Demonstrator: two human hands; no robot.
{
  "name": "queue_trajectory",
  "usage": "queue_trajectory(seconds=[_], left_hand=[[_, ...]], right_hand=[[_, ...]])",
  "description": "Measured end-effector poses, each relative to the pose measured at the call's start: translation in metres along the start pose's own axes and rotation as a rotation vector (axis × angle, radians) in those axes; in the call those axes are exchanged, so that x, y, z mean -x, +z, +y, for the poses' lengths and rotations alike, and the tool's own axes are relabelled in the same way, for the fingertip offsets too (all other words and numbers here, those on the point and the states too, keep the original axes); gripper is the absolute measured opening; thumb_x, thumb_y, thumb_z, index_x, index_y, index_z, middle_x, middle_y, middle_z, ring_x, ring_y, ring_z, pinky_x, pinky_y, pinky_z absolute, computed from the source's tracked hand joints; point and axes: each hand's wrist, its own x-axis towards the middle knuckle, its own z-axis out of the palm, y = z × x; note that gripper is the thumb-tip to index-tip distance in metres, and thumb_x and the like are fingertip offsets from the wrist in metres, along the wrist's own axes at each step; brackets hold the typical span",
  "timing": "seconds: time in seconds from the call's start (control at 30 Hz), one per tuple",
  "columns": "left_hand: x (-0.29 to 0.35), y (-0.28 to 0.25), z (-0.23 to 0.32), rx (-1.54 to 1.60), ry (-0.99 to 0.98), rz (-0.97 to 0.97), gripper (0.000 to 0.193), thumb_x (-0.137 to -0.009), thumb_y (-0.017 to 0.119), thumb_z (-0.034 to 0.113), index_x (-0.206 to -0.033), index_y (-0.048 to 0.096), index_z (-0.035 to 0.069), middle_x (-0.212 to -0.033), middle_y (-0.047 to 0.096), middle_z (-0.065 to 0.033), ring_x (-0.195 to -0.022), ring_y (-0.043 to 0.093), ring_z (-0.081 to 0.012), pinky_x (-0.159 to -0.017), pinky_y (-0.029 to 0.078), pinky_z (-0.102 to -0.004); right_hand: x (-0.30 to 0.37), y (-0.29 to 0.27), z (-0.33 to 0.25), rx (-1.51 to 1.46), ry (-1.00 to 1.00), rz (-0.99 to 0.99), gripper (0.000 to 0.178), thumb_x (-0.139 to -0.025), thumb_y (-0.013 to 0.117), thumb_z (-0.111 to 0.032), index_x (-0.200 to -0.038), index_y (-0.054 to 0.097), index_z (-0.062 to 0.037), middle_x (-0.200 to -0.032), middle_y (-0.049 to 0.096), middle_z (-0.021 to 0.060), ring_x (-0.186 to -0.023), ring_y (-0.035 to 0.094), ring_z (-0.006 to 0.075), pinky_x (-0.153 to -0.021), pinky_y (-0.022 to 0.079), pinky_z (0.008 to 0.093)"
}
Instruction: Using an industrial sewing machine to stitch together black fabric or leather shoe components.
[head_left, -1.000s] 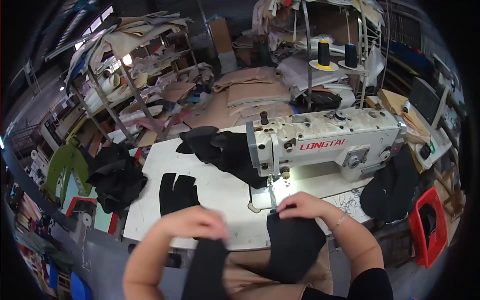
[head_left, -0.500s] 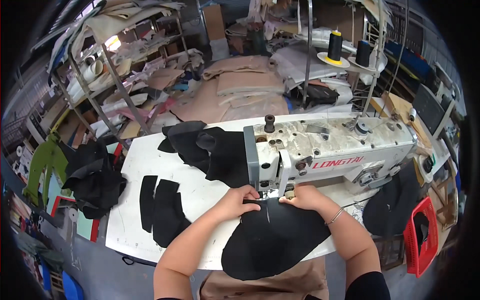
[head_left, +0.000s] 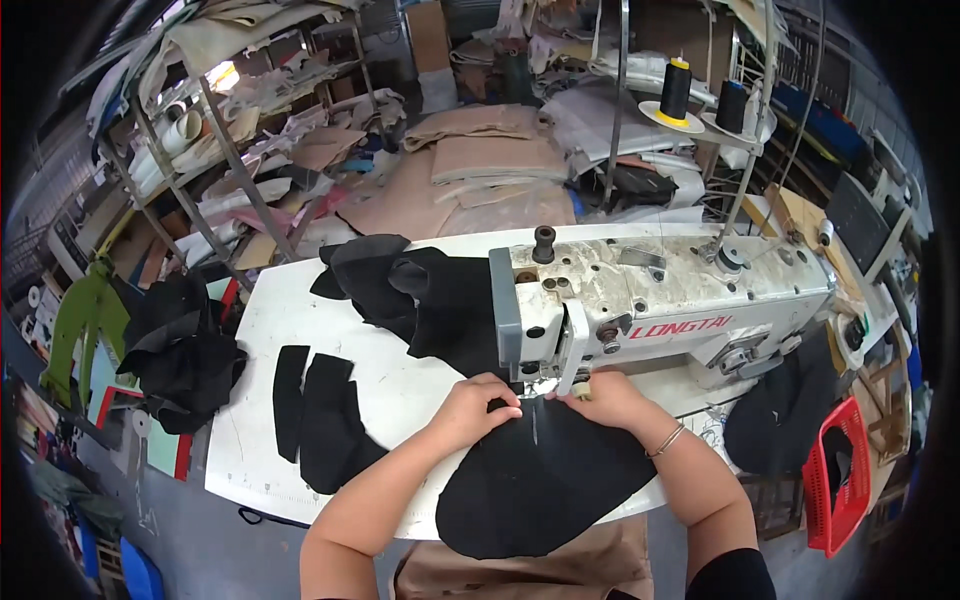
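Observation:
A large rounded piece of black fabric (head_left: pixel 545 490) hangs over the front edge of the white table, its upper edge at the needle area of an industrial sewing machine (head_left: pixel 670 312). My left hand (head_left: pixel 472 412) pinches that edge just left of the presser foot, thumb and forefinger closed in a ring. On the other side, my right hand (head_left: pixel 608 400), a bangle (head_left: pixel 667 440) on its wrist, grips the same edge close to the needle; its fingertips are partly hidden by the machine. A short pale line runs down the fabric between the hands.
Cut black strips (head_left: pixel 330 420) lie at the left of the table (head_left: pixel 245 440). More black fabric (head_left: pixel 400 295) is heaped behind, with another pile (head_left: pixel 185 355) beyond the left edge. A red basket (head_left: pixel 838 480) hangs at the right. Thread cones (head_left: pixel 675 95) stand behind the machine.
My left thumb and forefinger have curled together into a ring at the fabric's edge. My right fingers have shifted slightly inward toward the needle. The fabric looks almost unmoved.

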Motion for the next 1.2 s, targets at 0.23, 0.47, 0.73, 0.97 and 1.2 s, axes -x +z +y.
queue_trajectory(seconds=[0.23, 0.47, 0.73, 0.97, 1.2], left_hand=[[0.001, 0.0, -0.001, 0.007, -0.066, 0.026, 0.013, -0.077, 0.073, 0.013, -0.087, 0.07, 0.005, -0.09, 0.065, -0.0086, -0.083, 0.064, -0.0256, -0.075, 0.051, -0.0318], [0.0, 0.002, -0.001, -0.025, -0.058, 0.047, 0.014, -0.078, 0.073, 0.015, -0.087, 0.071, 0.005, -0.086, 0.065, -0.0073, -0.082, 0.065, -0.023, -0.074, 0.051, -0.0301], [0.0, 0.004, 0.003, -0.021, -0.081, 0.079, 0.014, -0.078, 0.072, 0.015, -0.087, 0.07, 0.004, -0.088, 0.065, -0.0099, -0.081, 0.064, -0.0273, -0.074, 0.051, -0.0332], [-0.001, 0.007, -0.002, -0.063, -0.062, 0.123, 0.015, -0.078, 0.072, 0.016, -0.088, 0.071, 0.005, -0.083, 0.063, -0.0082, -0.077, 0.063, -0.0249, -0.07, 0.05, -0.0315], [-0.002, 0.01, -0.002, -0.054, -0.054, 0.146, 0.013, -0.077, 0.071, 0.013, -0.084, 0.069, 0.002, -0.086, 0.063, -0.0113, -0.076, 0.063, -0.0287, -0.069, 0.05, -0.0349]], right_hand=[[0.004, -0.015, -0.027, 0.212, -0.003, 0.056, 0.026, -0.079, 0.059, -0.023, -0.074, 0.066, 0.0013, -0.076, 0.063, 0.0189, -0.072, 0.063, 0.0356, -0.069, 0.051, 0.045], [0.005, 0.008, -0.007, 0.323, -0.137, 0.127, 0.024, -0.077, 0.062, -0.022, -0.071, 0.065, 0.001, -0.073, 0.063, 0.0188, -0.069, 0.063, 0.036, -0.067, 0.052, 0.0435], [0.007, -0.005, -0.027, 0.359, -0.131, 0.124, 0.038, -0.087, 0.06, -0.032, -0.07, 0.063, 0.0021, -0.068, 0.06, 0.0193, -0.065, 0.061, 0.0364, -0.062, 0.051, 0.0441], [0.006, 0.004, -0.019, 0.298, -0.115, 0.197, 0.039, -0.088, 0.06, -0.034, -0.074, 0.063, 0.0025, -0.07, 0.058, 0.0205, -0.068, 0.061, 0.0366, -0.063, 0.05, 0.0437], [0.004, 0.008, -0.019, 0.317, -0.146, 0.207, 0.037, -0.088, 0.06, -0.033, -0.078, 0.063, 0.0025, -0.072, 0.06, 0.0206, -0.068, 0.061, 0.0365, -0.063, 0.05, 0.0434]])
